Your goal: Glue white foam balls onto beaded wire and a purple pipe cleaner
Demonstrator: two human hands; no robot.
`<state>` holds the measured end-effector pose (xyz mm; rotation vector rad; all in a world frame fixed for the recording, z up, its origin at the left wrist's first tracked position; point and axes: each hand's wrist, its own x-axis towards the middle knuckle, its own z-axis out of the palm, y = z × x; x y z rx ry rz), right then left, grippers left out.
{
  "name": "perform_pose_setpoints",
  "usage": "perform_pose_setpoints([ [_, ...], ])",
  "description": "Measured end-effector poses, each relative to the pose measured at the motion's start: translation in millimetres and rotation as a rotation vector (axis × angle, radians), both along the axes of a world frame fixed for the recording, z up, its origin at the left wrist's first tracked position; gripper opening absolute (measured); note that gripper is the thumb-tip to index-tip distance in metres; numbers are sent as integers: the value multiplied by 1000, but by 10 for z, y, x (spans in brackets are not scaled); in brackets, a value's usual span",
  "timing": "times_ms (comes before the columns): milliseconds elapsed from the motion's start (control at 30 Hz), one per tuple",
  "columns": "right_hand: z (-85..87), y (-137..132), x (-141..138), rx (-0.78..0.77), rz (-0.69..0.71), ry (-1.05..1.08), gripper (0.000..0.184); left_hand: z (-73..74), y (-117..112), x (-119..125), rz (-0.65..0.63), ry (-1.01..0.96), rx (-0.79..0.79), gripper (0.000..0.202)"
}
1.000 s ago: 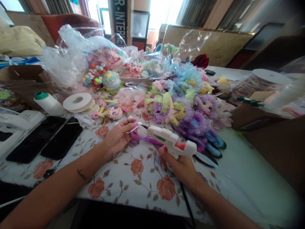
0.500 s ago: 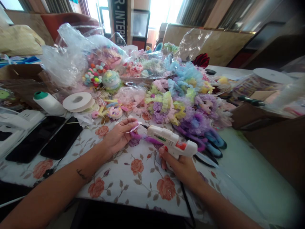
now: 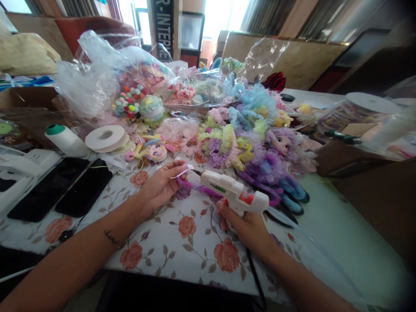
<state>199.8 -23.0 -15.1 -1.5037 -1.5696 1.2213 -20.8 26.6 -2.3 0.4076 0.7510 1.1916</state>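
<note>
My right hand point(image 3: 243, 225) grips a white hot-glue gun point(image 3: 234, 194) with an orange trigger, its nozzle pointing left at the fingertips of my other hand. My left hand point(image 3: 162, 184) is closed in a pinch on a short strand of small white beads point(image 3: 180, 173), held above a purple fuzzy piece point(image 3: 188, 187) lying on the floral tablecloth point(image 3: 182, 247). The nozzle tip nearly touches the beads. A black cord point(image 3: 255, 277) runs from the gun down toward the table's near edge.
A heap of frilly pastel dolls point(image 3: 247, 143) lies just behind my hands. Clear plastic bags point(image 3: 97, 73) of trinkets sit at the back left. A white ribbon spool point(image 3: 107, 138), a thread cone point(image 3: 65, 139) and two black phones point(image 3: 65, 186) lie left. A brown box point(image 3: 351, 158) stands right.
Almost nothing moved; my left hand and the glue gun nozzle shifted very slightly upward while staying together.
</note>
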Motion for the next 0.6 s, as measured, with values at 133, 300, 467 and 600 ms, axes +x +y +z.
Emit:
perform_pose_setpoints([
  [133, -1, -3, 3, -24, 3, -35, 34, 4, -3, 1, -12, -11, 20, 13],
  [300, -31, -17, -6, -42, -15, -28, 34, -16, 0, -2, -16, -41, 39, 14],
  [467, -69, -18, -4, -54, -27, -58, 36, -52, 10, -10, -27, -37, 58, 13],
  [600, -75, -14, -7, -42, -30, -69, 35, -72, 16, -16, -41, -47, 68, 11],
])
